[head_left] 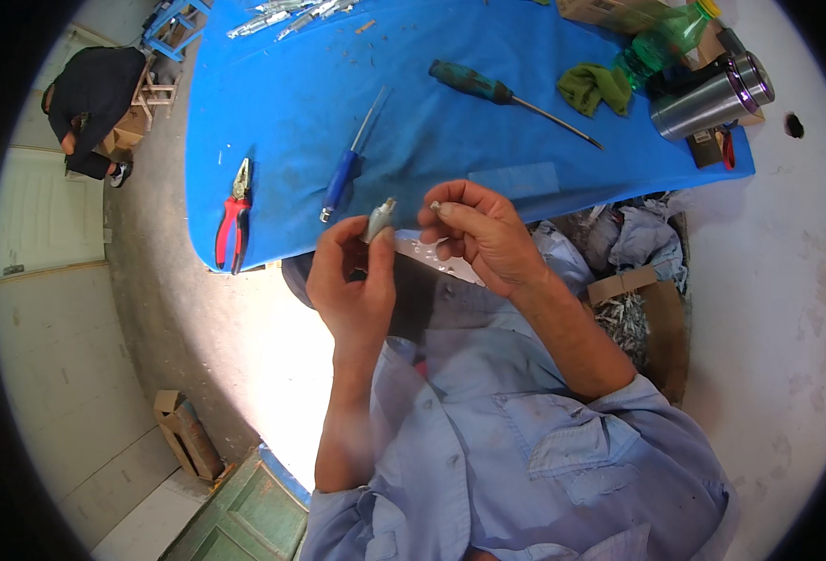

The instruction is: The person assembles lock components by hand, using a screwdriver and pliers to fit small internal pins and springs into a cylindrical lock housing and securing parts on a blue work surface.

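My left hand (352,280) is closed, holding a short silver metal cylinder (379,221) upright between thumb and fingers. The cylinder has a narrower, brownish tip. Close to its right, my right hand (488,232) is pinched, thumb against forefinger. Something tiny and pale shows at those fingertips, too small to name. Both hands are apart from each other, above my lap at the near edge of the blue-covered table (282,122). A blue-handled screwdriver (341,180) lies just beyond my left hand, and red-and-black pliers (232,224) rest to its left.
A green-handled screwdriver (474,82) lies farther back. Several silver metal parts (291,13) sit at the far edge. At the right are a green cloth (594,88), a green bottle (666,45) and a steel flask (708,101). A cardboard box (661,323) holds metal scraps below. Another person (95,98) sits far left.
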Demonstrator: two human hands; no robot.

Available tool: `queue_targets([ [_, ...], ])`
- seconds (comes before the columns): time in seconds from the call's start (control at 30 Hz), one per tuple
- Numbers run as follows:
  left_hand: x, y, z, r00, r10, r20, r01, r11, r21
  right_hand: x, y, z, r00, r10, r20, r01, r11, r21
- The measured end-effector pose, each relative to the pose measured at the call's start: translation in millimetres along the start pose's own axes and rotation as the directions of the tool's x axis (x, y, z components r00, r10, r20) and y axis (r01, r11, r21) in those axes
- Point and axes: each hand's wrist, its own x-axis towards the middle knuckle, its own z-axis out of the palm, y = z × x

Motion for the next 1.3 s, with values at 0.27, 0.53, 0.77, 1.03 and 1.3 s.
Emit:
queue_targets([
  [0.27, -8, -1, -9, 0.986, -0.153, 0.067, 0.157, 0.986, -0.052, -25, -2, -26, 0.999, 0.022, -0.042, -0.022, 1.0, -0.007],
  [0.53, -11, -5, -15, 0.987, -0.153, 0.057, 0.158, 0.981, -0.112, -36, 3, -43, 0.997, 0.071, 0.005, -0.071, 0.997, 0.009],
  [0.77, -7, -16, -41, 0.952, -0.295, 0.081, 0.305, 0.895, -0.324, -106, 2, -197, 0.899, 0.035, -0.437, -0.411, 0.418, -0.81],
  [1.03, -5, -29, -62, 0.912, -0.354, 0.206, 0.408, 0.737, -0.538, -292, 66, -466, 0.691, -0.111, -0.715, -0.723, -0.144, -0.676],
  [1.3, -9, -17, -79, 0.878, -0.409, 0.248, 0.472, 0.652, -0.593, -232, 87, -416, 0.644, 0.067, -0.762, -0.757, 0.203, -0.621],
])
